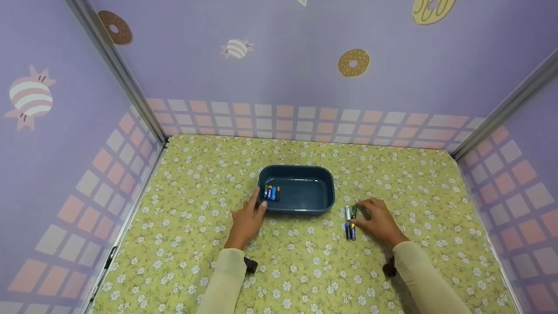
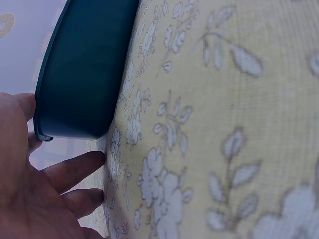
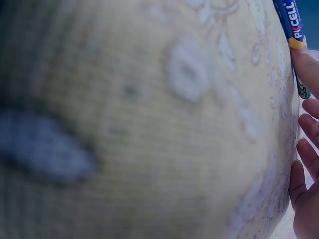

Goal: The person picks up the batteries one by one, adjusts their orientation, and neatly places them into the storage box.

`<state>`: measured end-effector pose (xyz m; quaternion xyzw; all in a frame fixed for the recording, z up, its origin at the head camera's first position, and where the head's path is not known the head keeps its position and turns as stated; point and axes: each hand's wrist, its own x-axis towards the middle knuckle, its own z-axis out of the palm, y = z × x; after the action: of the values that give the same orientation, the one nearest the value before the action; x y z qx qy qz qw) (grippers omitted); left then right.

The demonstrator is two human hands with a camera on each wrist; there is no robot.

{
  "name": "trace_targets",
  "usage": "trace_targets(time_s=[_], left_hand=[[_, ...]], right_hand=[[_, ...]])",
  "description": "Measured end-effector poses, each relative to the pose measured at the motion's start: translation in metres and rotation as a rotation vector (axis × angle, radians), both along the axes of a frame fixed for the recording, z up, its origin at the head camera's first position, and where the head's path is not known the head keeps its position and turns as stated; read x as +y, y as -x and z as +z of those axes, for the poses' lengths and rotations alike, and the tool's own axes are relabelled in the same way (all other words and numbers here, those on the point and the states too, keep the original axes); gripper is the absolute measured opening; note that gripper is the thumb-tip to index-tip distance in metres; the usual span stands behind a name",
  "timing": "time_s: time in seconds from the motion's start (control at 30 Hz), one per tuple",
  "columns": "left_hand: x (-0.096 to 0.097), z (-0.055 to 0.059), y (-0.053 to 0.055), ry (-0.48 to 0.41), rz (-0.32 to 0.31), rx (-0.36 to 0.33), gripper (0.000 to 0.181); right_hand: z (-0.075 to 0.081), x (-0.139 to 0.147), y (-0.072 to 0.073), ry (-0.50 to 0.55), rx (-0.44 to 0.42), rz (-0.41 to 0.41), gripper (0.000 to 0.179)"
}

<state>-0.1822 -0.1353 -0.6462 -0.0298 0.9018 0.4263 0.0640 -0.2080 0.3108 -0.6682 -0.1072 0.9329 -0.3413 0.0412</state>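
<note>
A dark teal rectangular box [image 1: 301, 211] stands on the cloth, with several AA-size batteries [image 1: 273, 193] side by side in its left end. My left hand [image 1: 246, 220] touches the box at its front left corner, fingers fairly straight; in the left wrist view the thumb meets the rim and other fingertips reach the cloth. To the right of the box, my right hand [image 1: 378, 220] pinches a green battery [image 1: 354, 212] end to end between thumb and index finger. Beside it lies a silver battery [image 1: 348, 213]. Two blue batteries [image 1: 348, 231] lie just nearer me, one marked PKCELL [image 3: 291, 20].
A yellow flowered cloth [image 1: 305, 270] covers the table. Purple walls [image 1: 287, 78] with printed sweets and checks close off the back and both sides. A thin dark object [image 1: 111, 257] lies along the left edge.
</note>
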Motion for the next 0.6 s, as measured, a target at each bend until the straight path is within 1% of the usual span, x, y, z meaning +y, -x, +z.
trace_targets(time_s=[0.23, 0.47, 0.6], left_hand=[[-0.0003, 0.0006, 0.0008, 0.036, -0.022, 0.019, 0.071], [0.0003, 0.0015, 0.0005, 0.043, -0.01, 0.015, 0.067], [-0.0001, 0.0015, -0.0001, 0.034, -0.018, 0.019, 0.067]], right_hand=[[-0.0008, 0.0001, 0.0025, -0.03, 0.047, 0.028, 0.057], [0.0006, -0.0006, 0.0021, -0.014, 0.02, 0.013, 0.052], [0.0001, 0.0001, 0.0011, 0.009, 0.01, -0.001, 0.051]])
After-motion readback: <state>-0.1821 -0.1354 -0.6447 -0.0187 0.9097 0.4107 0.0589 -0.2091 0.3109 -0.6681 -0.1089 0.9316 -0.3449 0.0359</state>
